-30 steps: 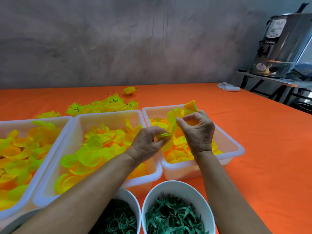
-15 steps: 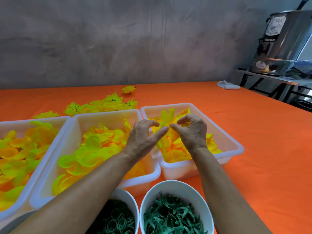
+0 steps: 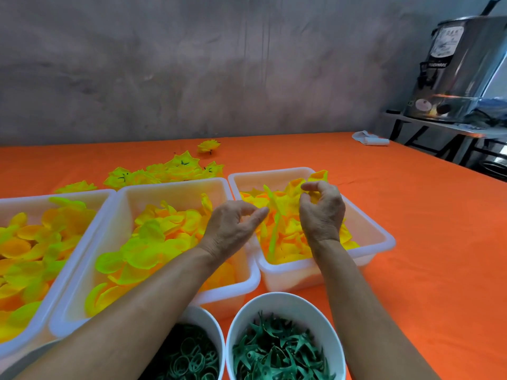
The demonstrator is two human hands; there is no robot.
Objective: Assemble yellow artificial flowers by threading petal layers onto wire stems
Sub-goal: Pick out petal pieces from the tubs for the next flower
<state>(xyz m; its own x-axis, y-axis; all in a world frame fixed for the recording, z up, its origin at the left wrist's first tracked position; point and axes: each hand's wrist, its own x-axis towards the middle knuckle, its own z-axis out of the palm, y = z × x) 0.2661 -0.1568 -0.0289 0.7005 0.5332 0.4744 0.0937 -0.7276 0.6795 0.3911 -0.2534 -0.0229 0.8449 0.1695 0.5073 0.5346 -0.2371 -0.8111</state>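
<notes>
Three white trays hold loose yellow petal layers: a left tray (image 3: 55, 194), a middle tray (image 3: 175, 185) and a right tray (image 3: 384, 237). Both hands are over the right tray. My right hand (image 3: 321, 212) pinches a yellow petal layer (image 3: 318, 176), lifted a little above the heap. My left hand (image 3: 233, 226) hovers at the gap between the middle and right trays, fingers loosely curled, index tip close to a raised yellow-green petal (image 3: 274, 212); I see nothing held in it. No wire stem is visible.
Near the front edge stand two white bowls, one with green star-shaped pieces (image 3: 282, 349), one with green rings (image 3: 189, 357). Finished yellow flowers (image 3: 175, 168) lie behind the trays on the orange cloth. A white rag (image 3: 370, 138) and a steel urn (image 3: 461, 69) are far right.
My left hand let go of the petal it pinched a second ago and opened. My right hand dipped into the right tray and has come up again pinching a petal layer.
</notes>
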